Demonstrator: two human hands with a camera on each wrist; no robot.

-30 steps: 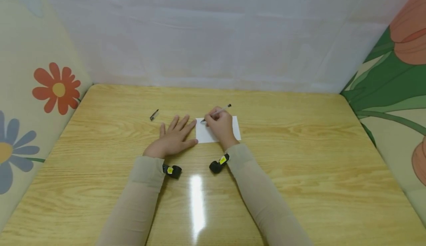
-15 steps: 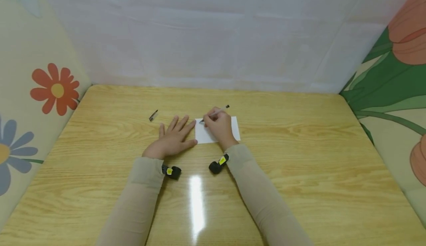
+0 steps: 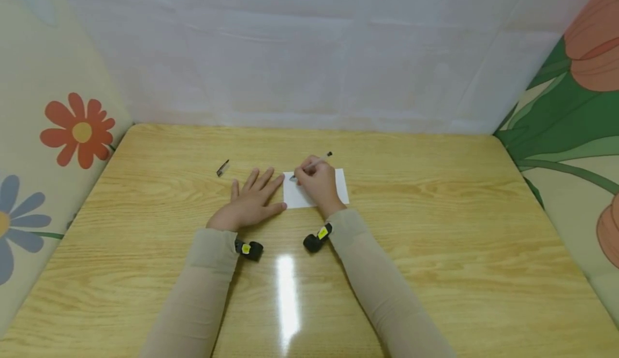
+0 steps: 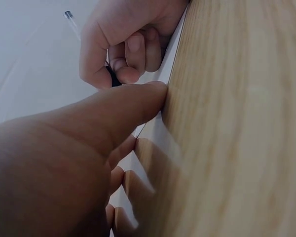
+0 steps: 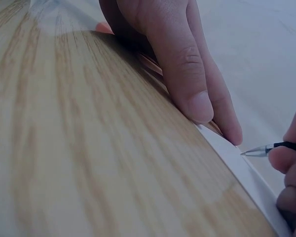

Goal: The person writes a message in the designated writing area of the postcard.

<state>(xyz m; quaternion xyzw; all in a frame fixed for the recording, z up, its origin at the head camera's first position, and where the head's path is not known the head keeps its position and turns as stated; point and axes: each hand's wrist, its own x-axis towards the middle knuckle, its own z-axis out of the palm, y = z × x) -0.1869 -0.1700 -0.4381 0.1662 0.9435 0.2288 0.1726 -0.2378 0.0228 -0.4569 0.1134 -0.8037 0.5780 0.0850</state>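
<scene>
My right hand (image 3: 320, 183) grips a clear-barrelled pen (image 3: 316, 162) with a black end, tilted, over the upper left part of a white sheet of paper (image 3: 301, 195). In the right wrist view the pen's silver tip (image 5: 254, 151) is at the paper's surface; whether it touches I cannot tell. Spread flat, my left hand (image 3: 250, 202) rests on the table, its thumb and index fingertip at the paper's left edge. The left wrist view shows the left thumb (image 4: 138, 98) pressing there, with the right hand's curled fingers beyond. Any marks on the paper are too small to see.
A pen cap (image 3: 223, 168) lies on the wooden table (image 3: 435, 229) beyond the left hand. White cloth (image 3: 290, 51) hangs behind the table's far edge. Flower-printed panels (image 3: 82, 132) stand at both sides. Black wrist cameras (image 3: 250, 250) sit on both wrists.
Both hands stay nearly where they were. The right hand and pen have shifted only very slightly, along with a small shift of the head view.
</scene>
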